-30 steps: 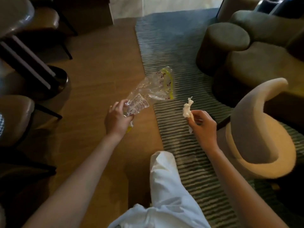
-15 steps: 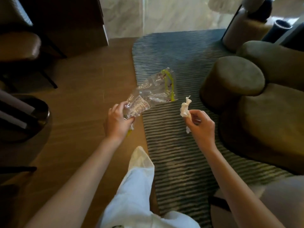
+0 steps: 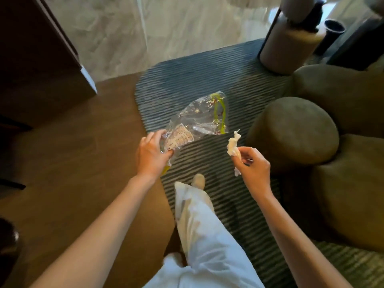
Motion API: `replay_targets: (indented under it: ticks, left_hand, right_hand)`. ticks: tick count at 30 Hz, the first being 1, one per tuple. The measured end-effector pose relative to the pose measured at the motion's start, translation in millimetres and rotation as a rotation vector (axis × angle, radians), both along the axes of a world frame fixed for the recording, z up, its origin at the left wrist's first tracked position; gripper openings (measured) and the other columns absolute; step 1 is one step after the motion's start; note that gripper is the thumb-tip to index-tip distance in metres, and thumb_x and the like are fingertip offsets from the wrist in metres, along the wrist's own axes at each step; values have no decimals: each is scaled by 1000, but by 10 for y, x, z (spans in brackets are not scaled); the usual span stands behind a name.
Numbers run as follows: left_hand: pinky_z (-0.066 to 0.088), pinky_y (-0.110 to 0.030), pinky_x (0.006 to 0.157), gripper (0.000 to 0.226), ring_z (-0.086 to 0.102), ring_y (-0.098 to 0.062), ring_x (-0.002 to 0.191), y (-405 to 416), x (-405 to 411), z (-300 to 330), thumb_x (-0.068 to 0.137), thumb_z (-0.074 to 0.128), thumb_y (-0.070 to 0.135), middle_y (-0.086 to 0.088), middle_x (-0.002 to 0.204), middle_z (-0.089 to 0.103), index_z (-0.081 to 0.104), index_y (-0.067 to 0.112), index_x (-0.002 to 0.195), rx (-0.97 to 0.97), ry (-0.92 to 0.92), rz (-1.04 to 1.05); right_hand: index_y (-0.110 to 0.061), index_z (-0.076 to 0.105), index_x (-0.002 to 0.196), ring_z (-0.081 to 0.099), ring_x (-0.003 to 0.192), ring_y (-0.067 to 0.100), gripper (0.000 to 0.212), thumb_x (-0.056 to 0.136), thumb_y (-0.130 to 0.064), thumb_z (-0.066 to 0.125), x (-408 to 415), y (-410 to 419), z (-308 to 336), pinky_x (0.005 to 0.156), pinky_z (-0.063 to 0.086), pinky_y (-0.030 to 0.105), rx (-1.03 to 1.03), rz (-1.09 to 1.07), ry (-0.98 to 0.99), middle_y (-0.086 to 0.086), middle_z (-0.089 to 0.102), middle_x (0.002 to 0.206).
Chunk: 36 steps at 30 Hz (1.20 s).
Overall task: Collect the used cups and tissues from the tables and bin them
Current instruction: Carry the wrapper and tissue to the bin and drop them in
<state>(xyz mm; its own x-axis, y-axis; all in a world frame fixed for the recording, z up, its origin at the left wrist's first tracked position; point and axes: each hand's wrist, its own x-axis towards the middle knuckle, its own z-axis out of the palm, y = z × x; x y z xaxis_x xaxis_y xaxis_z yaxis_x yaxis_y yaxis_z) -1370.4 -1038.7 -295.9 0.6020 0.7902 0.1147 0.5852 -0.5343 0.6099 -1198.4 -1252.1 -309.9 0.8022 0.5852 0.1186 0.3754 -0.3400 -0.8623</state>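
My left hand grips a crumpled clear plastic bag with a green strip and a printed label; the bag sticks out forward over the rug. My right hand pinches a crumpled white tissue between thumb and fingers, held up in front of me. Both hands are at mid-height above the floor, about a forearm's length apart. No cup and no bin are in view.
A striped grey rug meets brown wooden floor on the left. Rounded olive poufs and seats fill the right side. A beige cylinder stool stands at the far right. A dark cabinet is at the left. My white-trousered leg steps forward.
The view has moved forward along the rug; the curved beige chair and the dark table at left have dropped out of sight. Both hands keep the same hold on bag and tissue.
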Motion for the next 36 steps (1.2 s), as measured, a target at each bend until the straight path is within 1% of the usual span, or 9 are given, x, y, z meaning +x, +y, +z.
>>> replay_targets:
  ticks: [3,8,11,14,18,21,27,32,36]
  left_hand:
    - [41,-32,83,55,53,-24,106,860,817,20,74,77,25,-1,114,62,55,19,125,13,33,-13]
    - [44,-35,84,54,55,-24,106,2124,2043,172,75,77,26,-2,113,62,56,19,124,37,53,-69]
    - [44,-37,83,55,55,-25,105,2853,2663,202,74,78,26,-3,113,63,56,19,124,30,52,-46]
    - [44,-38,84,56,56,-27,104,3682,3370,127,72,79,24,-4,111,64,57,18,122,17,41,-42]
    - [46,-40,82,57,56,-27,101,4882,4468,-50,71,80,25,-5,110,64,57,18,122,19,17,-94]
    - [48,-43,82,56,57,-27,98,5704,5328,-55,70,81,23,-5,106,65,58,17,121,-20,35,-130]
    - [47,-38,75,51,58,-27,97,6800,7091,94,72,78,21,-3,103,65,59,20,119,-2,76,-281]
    - [44,-33,72,51,59,-26,98,7496,8769,-33,73,78,21,-3,105,65,59,19,120,6,70,-410]
    - [48,-35,76,51,58,-25,102,7970,10360,10,74,77,22,-2,108,65,58,19,121,20,74,-470]
  right_hand:
    - [-26,68,99,63,84,2,13,87,-32,69,793,825,-43,73,53,18,18,-44,60,-12,66,91]
    - [-20,69,96,64,77,7,11,85,-21,70,1995,2134,132,71,56,28,71,-108,124,-4,68,88]
    - [-21,67,94,63,73,8,12,84,-16,71,2649,2898,231,69,57,32,47,-89,71,-1,68,86]
    - [-26,65,96,65,80,7,17,83,-18,72,3377,3693,206,71,57,31,28,-65,50,-2,68,91]
    - [-19,68,96,66,81,8,14,83,-18,72,4377,4784,45,73,57,28,37,-108,-21,-2,68,92]
    - [-14,69,97,67,80,11,15,82,-17,73,5053,5476,35,73,57,28,17,-212,21,2,69,92]
    - [-12,68,99,66,80,7,19,81,-16,74,6351,6380,154,69,53,13,-47,-335,-19,1,69,93]
    - [-14,68,99,65,83,9,16,84,-20,72,7756,7000,57,76,55,27,-64,-476,47,0,68,92]
    - [-18,69,97,66,85,7,14,85,-25,71,9147,7458,25,77,56,31,-10,-539,83,-1,69,93]
